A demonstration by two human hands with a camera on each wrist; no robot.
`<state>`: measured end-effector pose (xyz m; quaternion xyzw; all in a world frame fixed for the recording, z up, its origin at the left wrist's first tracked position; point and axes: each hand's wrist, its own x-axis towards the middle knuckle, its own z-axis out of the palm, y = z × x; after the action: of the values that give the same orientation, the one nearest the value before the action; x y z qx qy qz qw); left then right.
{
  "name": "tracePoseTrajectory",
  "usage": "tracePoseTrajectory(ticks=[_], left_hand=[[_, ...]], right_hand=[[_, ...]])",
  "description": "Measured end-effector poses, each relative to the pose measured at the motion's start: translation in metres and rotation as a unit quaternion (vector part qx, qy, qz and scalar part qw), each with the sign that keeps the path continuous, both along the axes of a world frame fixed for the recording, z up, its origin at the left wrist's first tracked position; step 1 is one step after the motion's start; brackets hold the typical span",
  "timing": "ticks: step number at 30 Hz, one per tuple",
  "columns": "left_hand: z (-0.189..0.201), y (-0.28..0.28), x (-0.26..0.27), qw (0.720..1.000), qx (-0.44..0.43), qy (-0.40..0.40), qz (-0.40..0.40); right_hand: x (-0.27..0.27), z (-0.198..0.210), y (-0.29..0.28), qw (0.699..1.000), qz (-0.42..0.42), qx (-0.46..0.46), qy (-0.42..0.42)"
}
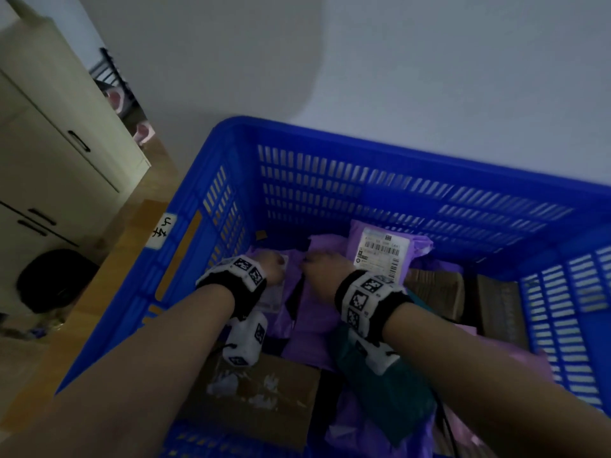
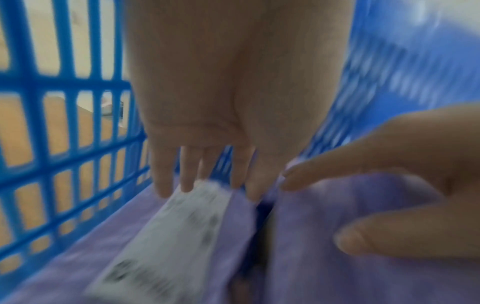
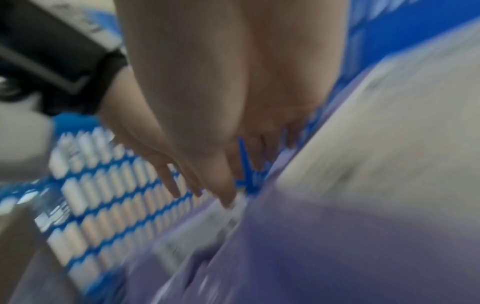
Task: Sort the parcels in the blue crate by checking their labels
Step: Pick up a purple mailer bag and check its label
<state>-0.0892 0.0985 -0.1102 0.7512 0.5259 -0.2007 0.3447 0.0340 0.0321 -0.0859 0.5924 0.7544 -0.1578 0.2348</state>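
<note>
Parcels [image 1: 317,312] lie under both hands in crate [image 1: 297,180].

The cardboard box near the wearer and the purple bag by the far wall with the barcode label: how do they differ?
The cardboard box is brown, stiff and flat-topped; the purple bag is a soft, creased mailer. The box's top shows only torn white label scraps; the bag's label is intact with barcodes. The box lies flat; the bag is propped up, tilted. Both sit inside the blue crate.

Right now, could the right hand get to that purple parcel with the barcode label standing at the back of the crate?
Probably yes: the right hand is just beside the labelled purple parcel, with nothing between them.
</note>
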Motion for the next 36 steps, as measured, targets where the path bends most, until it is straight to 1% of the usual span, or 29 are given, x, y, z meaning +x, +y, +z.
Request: tracePoseTrajectory(ticks=[2,4,6,7,9,12,13,15,16,17,19,21,22,23,25,27,31,33,36], left_hand=[[0.027,-0.001,0.004,0.996,0.008,-0.062,0.061],[0.046,-0.003,0.008,0.983,0.012,-0.132,0.125],[0.059,-0.008,0.016,0.965,-0.006,-0.197,0.172],[0.063,-0.012,0.021,0.955,-0.033,-0.223,0.191],[0.070,-0.020,0.031,0.938,-0.088,-0.252,0.221],[0.072,-0.033,0.046,0.934,-0.126,-0.250,0.222],[0.072,-0.038,0.050,0.934,-0.135,-0.247,0.220],[0.067,-0.047,0.057,0.924,-0.174,-0.252,0.230],[0.065,-0.052,0.060,0.917,-0.193,-0.257,0.235],[0.065,-0.057,0.063,0.917,-0.202,-0.254,0.232],[0.066,-0.065,0.065,0.921,-0.202,-0.244,0.227],[0.066,-0.071,0.067,0.920,-0.204,-0.239,0.233],[0.068,-0.072,0.067,0.919,-0.205,-0.240,0.236],[0.069,-0.074,0.066,0.917,-0.208,-0.244,0.239],[0.074,-0.072,0.063,0.908,-0.208,-0.259,0.253],[0.079,-0.065,0.053,0.897,-0.193,-0.285,0.277],[0.095,-0.043,0.023,0.881,-0.143,-0.318,0.320],[0.098,-0.034,0.007,0.881,-0.115,-0.310,0.338],[0.097,-0.028,-0.017,0.896,-0.089,-0.272,0.340]], right_hand=[[0.014,0.014,0.000,0.996,-0.014,0.070,0.057],[0.033,0.032,-0.005,0.986,-0.060,0.113,0.106],[0.054,0.050,-0.015,0.966,-0.148,0.138,0.158],[0.063,0.057,-0.022,0.949,-0.203,0.155,0.187],[0.080,0.068,-0.039,0.903,-0.308,0.178,0.240],[0.097,0.069,-0.062,0.818,-0.451,0.172,0.314],[0.100,0.067,-0.069,0.782,-0.493,0.161,0.345],[0.100,0.060,-0.080,0.701,-0.560,0.143,0.418],[0.101,0.057,-0.083,0.670,-0.583,0.137,0.440],[0.099,0.055,-0.087,0.651,-0.599,0.133,0.446],[0.097,0.048,-0.091,0.630,-0.620,0.126,0.450],[0.094,0.043,-0.094,0.602,-0.629,0.080,0.485],[0.091,0.041,-0.094,0.593,-0.629,0.055,0.499],[0.088,0.041,-0.095,0.592,-0.627,0.042,0.505],[0.085,0.041,-0.093,0.595,-0.615,0.045,0.515],[0.082,0.043,-0.084,0.593,-0.596,0.048,0.540],[0.066,0.056,-0.059,0.571,-0.566,0.022,0.595],[0.051,0.061,-0.047,0.568,-0.545,-0.011,0.616],[0.027,0.056,-0.029,0.565,-0.521,-0.058,0.637]])
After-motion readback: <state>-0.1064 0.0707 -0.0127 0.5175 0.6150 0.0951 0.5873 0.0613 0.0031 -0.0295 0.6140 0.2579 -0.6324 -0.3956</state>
